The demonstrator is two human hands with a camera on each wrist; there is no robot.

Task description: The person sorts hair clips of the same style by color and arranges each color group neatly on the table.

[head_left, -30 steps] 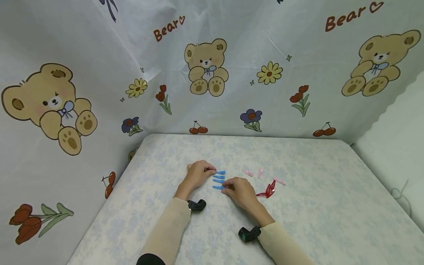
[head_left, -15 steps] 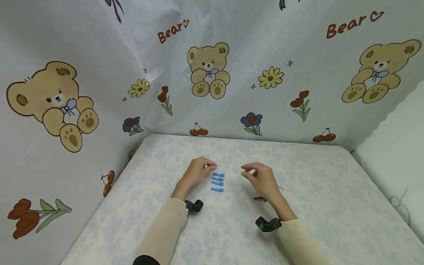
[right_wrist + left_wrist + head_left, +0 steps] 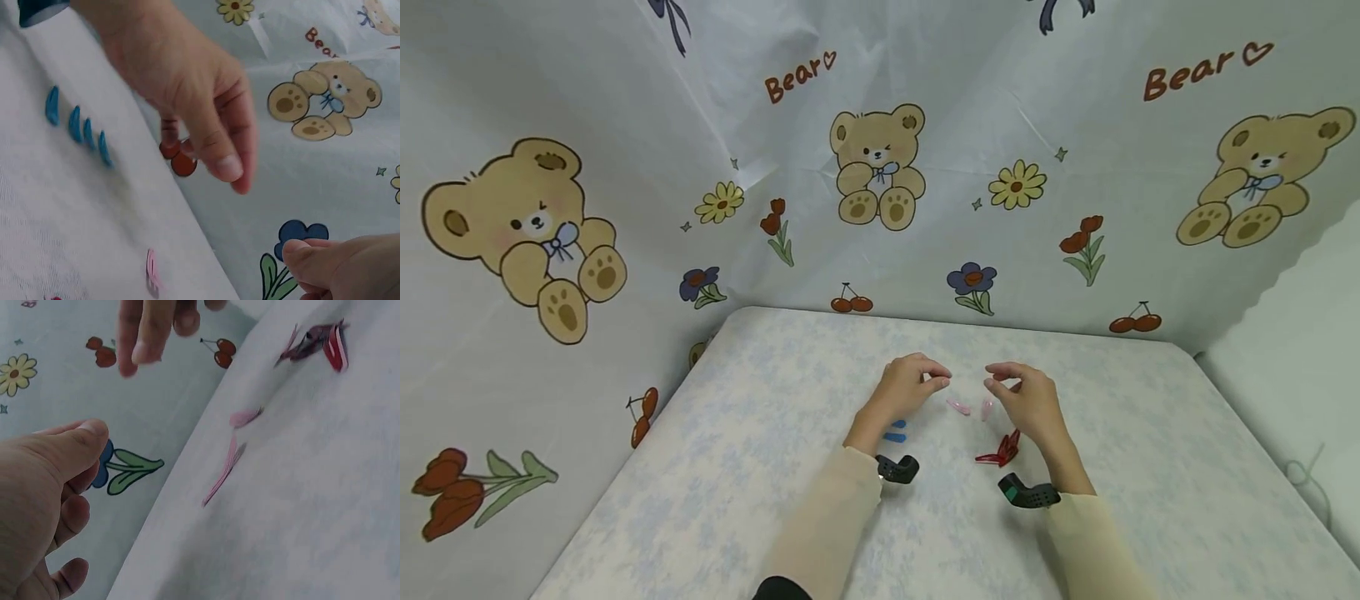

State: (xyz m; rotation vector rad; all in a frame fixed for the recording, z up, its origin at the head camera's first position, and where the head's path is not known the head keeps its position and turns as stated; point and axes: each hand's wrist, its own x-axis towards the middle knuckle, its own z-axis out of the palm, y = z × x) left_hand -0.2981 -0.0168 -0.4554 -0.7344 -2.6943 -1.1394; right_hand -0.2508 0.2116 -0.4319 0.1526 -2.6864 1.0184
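Note:
Two pink snap hair clips (image 3: pixel 958 407) lie on the table, seen also as thin pink clips (image 3: pixel 220 475) in the left wrist view. My left hand (image 3: pixel 910 387) hovers just left of them, fingers loosely bent, nothing in its grasp. Over their right side hangs my right hand (image 3: pixel 1028 402), thumb and forefinger apart and holding nothing. Red hair clips (image 3: pixel 1003 450) lie in a small pile below and left of my right wrist. Several blue hair clips (image 3: pixel 75 125) form a row; my left forearm partly hides them in the head view.
A pale, blue-mottled tablecloth (image 3: pixel 760 400) covers the table. Behind its far edge hangs a bear-printed curtain (image 3: pixel 925 250). A white surface (image 3: pixel 1292 350) with a thin cord stands at the right. Both wrists wear black cameras (image 3: pixel 898 468).
My right hand has left the blue row and moved right, over the pink clips. My left hand has followed to the right, away from the top of the row.

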